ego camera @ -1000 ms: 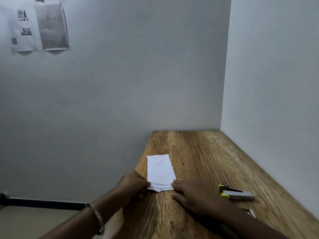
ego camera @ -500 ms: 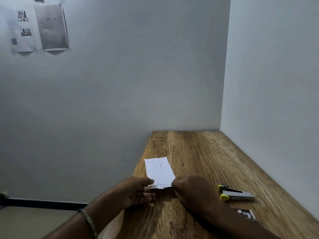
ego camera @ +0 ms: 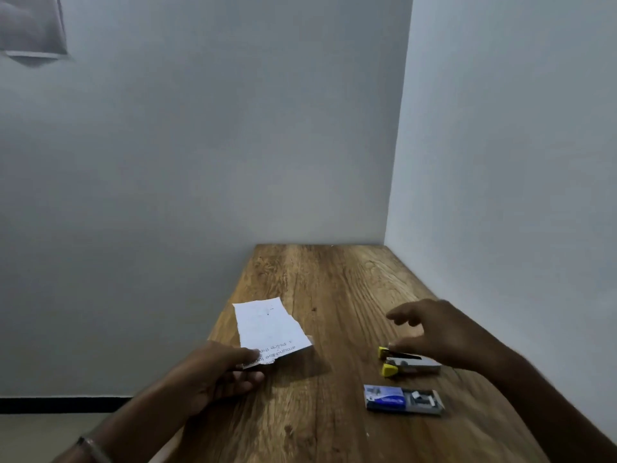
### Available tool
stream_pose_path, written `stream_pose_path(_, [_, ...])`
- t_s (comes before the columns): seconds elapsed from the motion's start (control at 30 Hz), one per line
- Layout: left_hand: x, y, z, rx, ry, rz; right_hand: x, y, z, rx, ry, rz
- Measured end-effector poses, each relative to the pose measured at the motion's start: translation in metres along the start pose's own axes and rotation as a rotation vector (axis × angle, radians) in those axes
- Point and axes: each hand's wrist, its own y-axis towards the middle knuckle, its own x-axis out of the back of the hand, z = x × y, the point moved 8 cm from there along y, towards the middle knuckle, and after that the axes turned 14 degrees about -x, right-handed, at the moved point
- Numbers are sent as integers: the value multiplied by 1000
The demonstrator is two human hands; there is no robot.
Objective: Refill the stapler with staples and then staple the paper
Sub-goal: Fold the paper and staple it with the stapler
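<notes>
Holding: left hand (ego camera: pixel 213 375) pinches the torn white paper slip (ego camera: pixel 271 330) by its near edge, lifted off the wooden worktop (ego camera: pixel 327 289), likely readying it for stapling.
Reaching: right hand (ego camera: pixel 444 332), fingers (ego camera: pixel 400 317) spread and grasping nothing, hovers over the small grey stapler with yellow ends (ego camera: pixel 409 361).
Staples: blue-and-white staple box (ego camera: pixel 402 399) lies slid open, just nearer than the stapler.
Writing: upside-down print, partly "place the"; box label unreadable.

Dim, soft light; slight motion blur throughout.
</notes>
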Motion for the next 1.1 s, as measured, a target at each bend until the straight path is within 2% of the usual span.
stream_pose_path(0.17, [-6,0,-1,-34,0,25,-29,-14,-28,-47,-26,148])
stream_pose_path(0.37, [-7,-3,-3,-56,19,31,-34,-10,-30,-51,-15,100])
stream_pose_path(0.57, [-9,-2,-4,-59,30,29,-40,-6,-33,-60,25,123])
stream_pose_path(0.67, [-11,-5,-6,-64,45,24,-31,-9,-26,-71,157,64])
stream_pose_path(0.73, [-13,-6,-7,-66,47,30,-18,-13,-12,-57,372,-8])
stream_pose_path(0.77, [-13,-7,-8,-67,41,30,-14,-16,-1,-54,520,9])
stream_pose_path(0.87, [-11,-8,-9,-66,12,8,-28,-20,40,-97,835,271])
stream_pose_path(0.97, [-11,-9,-9,-65,-11,-7,-63,-29,78,-167,945,569])
stream_pose_path(1.1, [-12,-12,-10,-43,-42,1,-105,-43,104,-319,1132,824])
